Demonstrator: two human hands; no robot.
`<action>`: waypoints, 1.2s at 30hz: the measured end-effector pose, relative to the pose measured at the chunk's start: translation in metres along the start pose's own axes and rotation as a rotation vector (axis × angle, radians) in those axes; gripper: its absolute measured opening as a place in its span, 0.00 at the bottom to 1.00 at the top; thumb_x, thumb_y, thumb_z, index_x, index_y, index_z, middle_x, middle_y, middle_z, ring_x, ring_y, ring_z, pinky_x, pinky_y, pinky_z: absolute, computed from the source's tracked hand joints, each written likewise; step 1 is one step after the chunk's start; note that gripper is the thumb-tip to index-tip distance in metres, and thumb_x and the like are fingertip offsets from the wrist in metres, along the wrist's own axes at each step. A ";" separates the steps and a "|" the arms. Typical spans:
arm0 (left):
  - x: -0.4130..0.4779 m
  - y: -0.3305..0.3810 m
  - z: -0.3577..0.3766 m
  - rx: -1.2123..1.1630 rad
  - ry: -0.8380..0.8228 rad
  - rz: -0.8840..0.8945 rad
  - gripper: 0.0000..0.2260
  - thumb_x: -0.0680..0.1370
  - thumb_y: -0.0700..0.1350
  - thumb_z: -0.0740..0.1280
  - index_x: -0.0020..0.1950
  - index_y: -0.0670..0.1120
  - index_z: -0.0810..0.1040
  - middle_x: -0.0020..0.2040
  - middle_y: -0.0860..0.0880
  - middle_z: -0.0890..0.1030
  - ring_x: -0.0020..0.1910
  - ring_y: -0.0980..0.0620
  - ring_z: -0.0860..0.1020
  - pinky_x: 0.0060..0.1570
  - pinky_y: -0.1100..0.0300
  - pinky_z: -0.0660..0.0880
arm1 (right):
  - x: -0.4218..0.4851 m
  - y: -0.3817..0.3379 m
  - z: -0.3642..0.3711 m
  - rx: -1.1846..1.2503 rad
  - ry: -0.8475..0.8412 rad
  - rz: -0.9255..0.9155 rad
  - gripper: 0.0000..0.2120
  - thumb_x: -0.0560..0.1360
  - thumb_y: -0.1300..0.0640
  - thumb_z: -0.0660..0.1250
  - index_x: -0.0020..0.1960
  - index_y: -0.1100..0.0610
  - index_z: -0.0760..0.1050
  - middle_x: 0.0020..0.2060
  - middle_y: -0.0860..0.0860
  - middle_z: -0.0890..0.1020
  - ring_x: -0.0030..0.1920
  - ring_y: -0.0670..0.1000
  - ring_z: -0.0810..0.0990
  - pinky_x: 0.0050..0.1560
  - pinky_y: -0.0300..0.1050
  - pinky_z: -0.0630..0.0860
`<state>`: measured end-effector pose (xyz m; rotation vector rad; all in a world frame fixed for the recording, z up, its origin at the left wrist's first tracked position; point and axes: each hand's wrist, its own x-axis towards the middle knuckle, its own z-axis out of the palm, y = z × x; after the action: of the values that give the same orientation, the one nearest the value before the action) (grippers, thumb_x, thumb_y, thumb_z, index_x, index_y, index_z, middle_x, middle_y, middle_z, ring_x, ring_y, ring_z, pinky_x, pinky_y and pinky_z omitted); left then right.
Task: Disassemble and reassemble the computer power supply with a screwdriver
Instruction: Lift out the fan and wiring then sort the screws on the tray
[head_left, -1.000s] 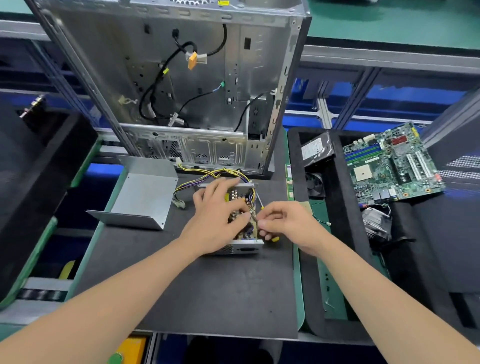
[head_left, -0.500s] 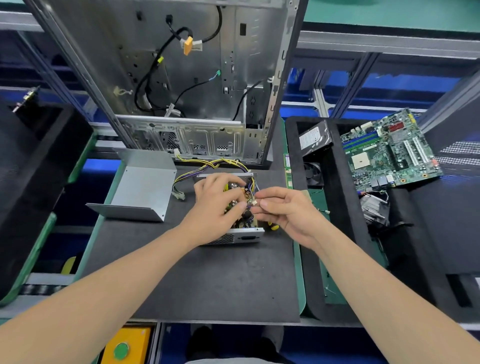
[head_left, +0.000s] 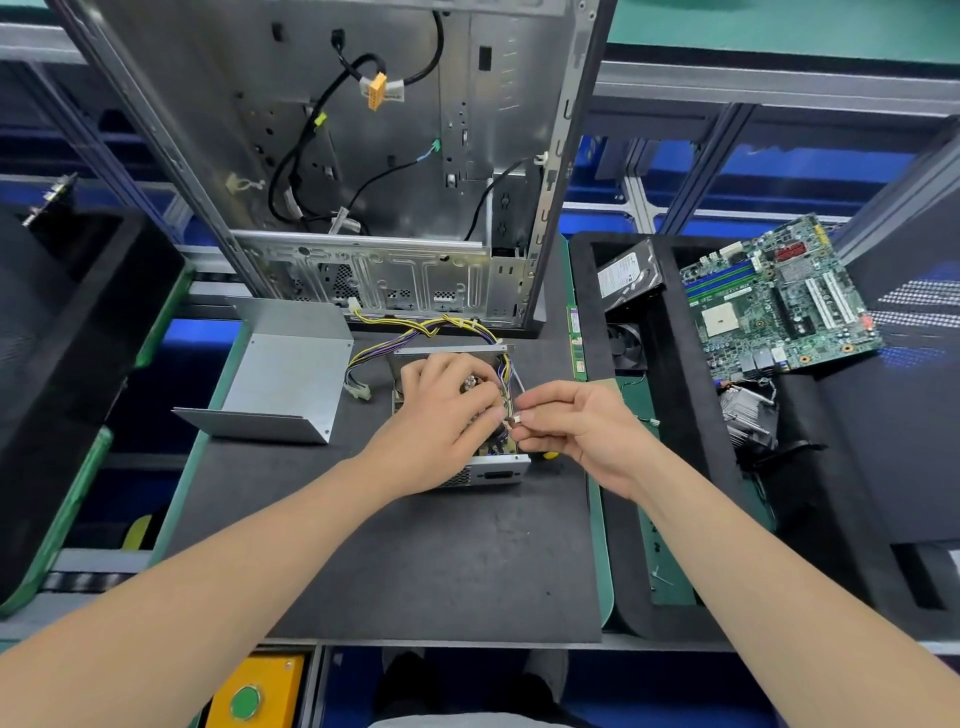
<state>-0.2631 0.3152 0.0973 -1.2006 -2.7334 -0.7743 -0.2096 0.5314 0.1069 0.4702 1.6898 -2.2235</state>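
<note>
Pinching a small connector (head_left: 517, 417), right hand (head_left: 582, 431) meets left hand (head_left: 441, 415) gripping the power supply (head_left: 493, 470).

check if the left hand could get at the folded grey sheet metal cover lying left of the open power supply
Probably yes. The left hand rests on the open power supply, and only bare black mat lies between it and the folded grey sheet metal cover.
</note>
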 end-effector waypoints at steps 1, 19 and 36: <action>0.000 0.000 0.000 -0.002 -0.004 0.002 0.11 0.86 0.54 0.56 0.49 0.52 0.74 0.62 0.57 0.73 0.65 0.50 0.67 0.63 0.51 0.57 | 0.000 0.000 0.000 -0.008 -0.004 0.003 0.07 0.76 0.73 0.70 0.54 0.68 0.81 0.42 0.64 0.86 0.41 0.56 0.88 0.43 0.44 0.84; 0.006 -0.006 0.009 -0.043 -0.068 -0.142 0.12 0.85 0.55 0.57 0.48 0.54 0.77 0.61 0.59 0.72 0.65 0.54 0.65 0.60 0.57 0.53 | 0.010 -0.019 0.012 -1.381 -0.075 -0.240 0.04 0.78 0.59 0.68 0.48 0.51 0.77 0.38 0.44 0.85 0.41 0.50 0.81 0.46 0.51 0.81; 0.006 -0.001 0.003 -0.030 -0.114 -0.129 0.08 0.76 0.43 0.68 0.44 0.57 0.82 0.68 0.57 0.71 0.73 0.55 0.60 0.66 0.54 0.52 | 0.016 0.021 0.000 -1.352 0.047 -0.347 0.04 0.77 0.51 0.74 0.45 0.50 0.83 0.39 0.44 0.76 0.43 0.48 0.74 0.45 0.47 0.74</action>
<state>-0.2675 0.3205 0.0959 -1.1152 -2.9268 -0.7856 -0.2154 0.5251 0.0821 -0.1422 2.8774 -0.7419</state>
